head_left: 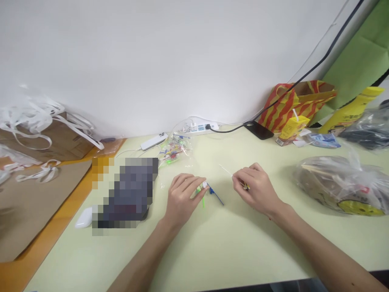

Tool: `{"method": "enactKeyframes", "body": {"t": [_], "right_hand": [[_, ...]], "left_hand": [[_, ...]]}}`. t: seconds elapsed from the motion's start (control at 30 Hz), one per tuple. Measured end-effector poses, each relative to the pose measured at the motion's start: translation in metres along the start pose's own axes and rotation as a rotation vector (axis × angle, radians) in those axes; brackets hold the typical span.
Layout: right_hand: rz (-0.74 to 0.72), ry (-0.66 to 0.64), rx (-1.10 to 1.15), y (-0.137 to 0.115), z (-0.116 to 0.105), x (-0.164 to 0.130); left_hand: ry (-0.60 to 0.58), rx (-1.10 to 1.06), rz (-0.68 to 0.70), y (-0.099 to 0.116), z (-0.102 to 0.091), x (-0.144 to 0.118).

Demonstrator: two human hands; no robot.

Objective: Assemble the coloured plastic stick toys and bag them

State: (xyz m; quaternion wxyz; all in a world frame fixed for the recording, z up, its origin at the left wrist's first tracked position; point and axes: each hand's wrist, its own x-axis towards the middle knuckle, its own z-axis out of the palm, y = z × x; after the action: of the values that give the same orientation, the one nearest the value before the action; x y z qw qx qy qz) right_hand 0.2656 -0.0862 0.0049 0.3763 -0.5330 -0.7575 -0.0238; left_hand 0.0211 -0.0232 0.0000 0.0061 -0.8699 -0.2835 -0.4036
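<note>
My left hand [181,198] is closed, its thumb and fingers pinching a small white plastic piece [204,184]. A bright green strip [203,201] sticks out below the fingertips. Just right of them is a thin blue plastic stick [217,196] with a knobbed end; whether it is joined to the white piece or lies on the table, I cannot tell. My right hand [258,188] is closed around a thin white stick [225,169] that points up and to the left. Something small, yellow and dark, [244,185] shows between its fingers, mostly hidden.
Behind my left hand lies a clear bag of colourful plastic pieces [174,150]. A blurred dark object [127,194] and a white case [84,217] are at left. A phone [259,130], a yellow drink carton [292,129] and a bagged package [337,184] stand right. A power strip [200,128] borders the wall.
</note>
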Motion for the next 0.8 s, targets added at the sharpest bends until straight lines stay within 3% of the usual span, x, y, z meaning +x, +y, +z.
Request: {"method": "enactKeyframes", "body": {"t": [0.13,0.3,0.8], "right_hand": [[0.055,-0.182,-0.114,0.001,0.005,0.0],[0.021,-0.325,-0.199,-0.005,0.015,-0.004],[-0.024,-0.405,-0.216,-0.003,0.032,-0.016]], "left_hand": [[-0.061,-0.081,-0.016,0.013,0.007,-0.001],[-0.199,-0.06,0.011,0.026,0.019,-0.002],[-0.317,0.068,-0.107,0.025,0.043,0.005]]}}
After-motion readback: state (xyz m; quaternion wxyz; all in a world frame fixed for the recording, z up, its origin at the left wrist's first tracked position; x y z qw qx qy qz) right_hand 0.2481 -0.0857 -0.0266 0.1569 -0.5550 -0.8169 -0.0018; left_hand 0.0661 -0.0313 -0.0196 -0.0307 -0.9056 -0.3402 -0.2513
